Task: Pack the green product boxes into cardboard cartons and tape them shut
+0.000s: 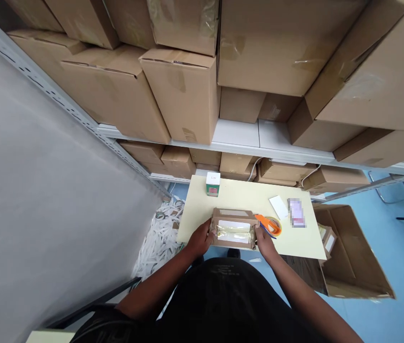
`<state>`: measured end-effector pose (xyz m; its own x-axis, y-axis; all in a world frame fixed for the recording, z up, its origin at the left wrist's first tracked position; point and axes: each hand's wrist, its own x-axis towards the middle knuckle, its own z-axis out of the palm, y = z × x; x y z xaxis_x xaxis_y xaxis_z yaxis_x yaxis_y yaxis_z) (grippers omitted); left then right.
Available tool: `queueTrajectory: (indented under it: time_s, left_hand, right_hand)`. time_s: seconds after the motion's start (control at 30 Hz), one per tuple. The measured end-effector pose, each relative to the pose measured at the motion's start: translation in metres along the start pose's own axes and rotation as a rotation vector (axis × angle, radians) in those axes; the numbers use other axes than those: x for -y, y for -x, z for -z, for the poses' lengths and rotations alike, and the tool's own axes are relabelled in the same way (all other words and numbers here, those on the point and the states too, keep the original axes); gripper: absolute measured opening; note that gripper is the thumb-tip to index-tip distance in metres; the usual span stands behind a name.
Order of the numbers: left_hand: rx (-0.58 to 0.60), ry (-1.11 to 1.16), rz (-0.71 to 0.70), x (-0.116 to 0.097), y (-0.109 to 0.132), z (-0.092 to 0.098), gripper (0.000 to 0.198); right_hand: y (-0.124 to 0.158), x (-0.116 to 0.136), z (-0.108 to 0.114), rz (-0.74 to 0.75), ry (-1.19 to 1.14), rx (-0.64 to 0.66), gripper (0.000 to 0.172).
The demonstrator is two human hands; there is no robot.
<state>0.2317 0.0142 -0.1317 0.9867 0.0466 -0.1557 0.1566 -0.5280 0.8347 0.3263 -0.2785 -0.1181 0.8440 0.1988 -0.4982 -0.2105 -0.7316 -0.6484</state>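
A small brown cardboard box [233, 213] with a white label and shiny clear tape across it sits at the front edge of the pale yellow table [244, 195]. My left hand [201, 238] grips its left end, fingers closed against the side. At the opposite end my right hand [264, 239] holds the box too. Just beyond my right hand lie an orange tape dispenser [266, 222] and a roll of tape [276, 226], partly overlapping. A blue thin object, perhaps a pen [268, 232], shows beside them. The undersides of both hands are hidden.
A green and white small box [212, 185], a white card [278, 207] and a blurred purple item [296, 213] rest on the table. An open carton [359, 252] with boxes inside stands right. Shelves of cartons [183, 95] rise ahead; paper scraps [159, 238] cover the floor left.
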Motion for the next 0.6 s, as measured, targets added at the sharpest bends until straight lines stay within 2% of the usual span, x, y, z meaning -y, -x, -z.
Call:
queueTrajectory:
  time_s: [0.1, 0.17, 0.23, 0.3, 0.4, 0.5, 0.6]
  left_hand:
    - [-0.02, 0.011, -0.054, -0.003, 0.015, 0.012, 0.069]
    - [0.014, 0.078, -0.071, 0.0, 0.022, 0.017, 0.077]
    - [0.066, 0.199, -0.09, 0.008, 0.025, 0.016, 0.085]
    - [0.089, 0.332, -0.108, 0.02, 0.025, 0.007, 0.087]
    - [0.07, 0.437, -0.054, 0.041, 0.023, -0.013, 0.074]
    - [0.108, 0.344, 0.099, 0.055, 0.018, -0.023, 0.07]
    - [0.154, 0.213, 0.222, 0.057, 0.007, -0.018, 0.066]
  right_hand:
    - [0.016, 0.012, 0.003, 0.155, -0.035, -0.095, 0.082]
    - [0.024, 0.013, 0.005, 0.258, -0.125, -0.105, 0.078]
    - [0.029, 0.008, 0.001, 0.291, -0.264, -0.096, 0.078]
    - [0.027, -0.004, -0.011, 0.241, -0.422, -0.086, 0.079]
    - [0.018, -0.028, -0.035, 0.108, -0.561, -0.035, 0.072]
    - [0.009, -0.047, -0.048, -0.044, -0.471, 0.002, 0.06]
    - [0.001, -0.052, -0.044, -0.123, -0.374, -0.012, 0.054]
